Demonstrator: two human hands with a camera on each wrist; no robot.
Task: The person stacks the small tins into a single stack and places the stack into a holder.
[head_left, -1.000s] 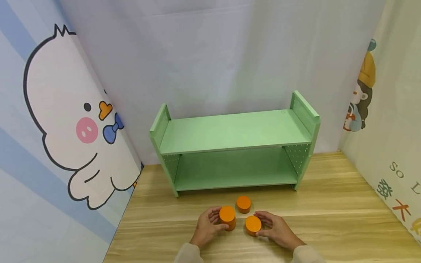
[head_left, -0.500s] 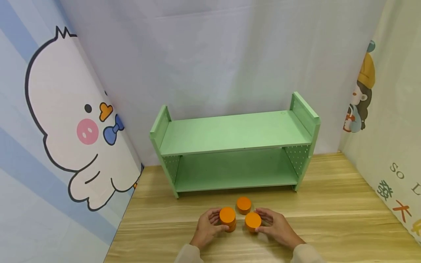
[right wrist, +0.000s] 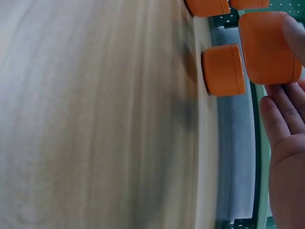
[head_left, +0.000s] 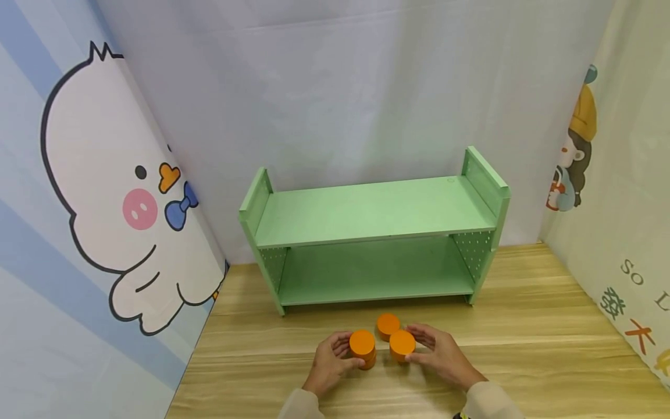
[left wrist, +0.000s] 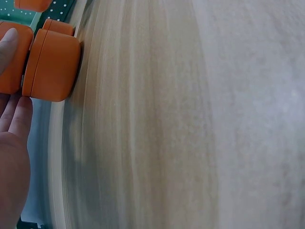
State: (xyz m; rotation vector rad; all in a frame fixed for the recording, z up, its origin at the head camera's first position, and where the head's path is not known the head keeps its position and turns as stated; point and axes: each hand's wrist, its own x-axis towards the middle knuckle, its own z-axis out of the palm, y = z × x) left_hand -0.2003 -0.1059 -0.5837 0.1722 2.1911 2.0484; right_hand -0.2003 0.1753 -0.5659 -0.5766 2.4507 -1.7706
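Note:
Several small round orange lidded tins are in view. My left hand (head_left: 330, 364) grips the upper tin (head_left: 362, 342) between thumb and fingers, and it sits over a lower tin (left wrist: 53, 66) that stands on the table. My right hand (head_left: 444, 358) pinches another tin (right wrist: 267, 47) by its sides, thumb opposite the fingers. In the right wrist view this tin is raised off the wood. A further tin (head_left: 388, 326) stands on the table behind, between the two hands; the raised tin overlaps its lower edge in the head view.
A green two-tier shelf (head_left: 374, 212) stands just behind the tins, with raised perforated side panels. The wood-grain table (head_left: 534, 326) runs to patterned cloth walls at left, back and right. A small dark patch (head_left: 460, 415) shows at the right cuff.
My right hand has lifted its tin off the table and moved it away from me, toward the back tin. My left hand has stayed on its tin.

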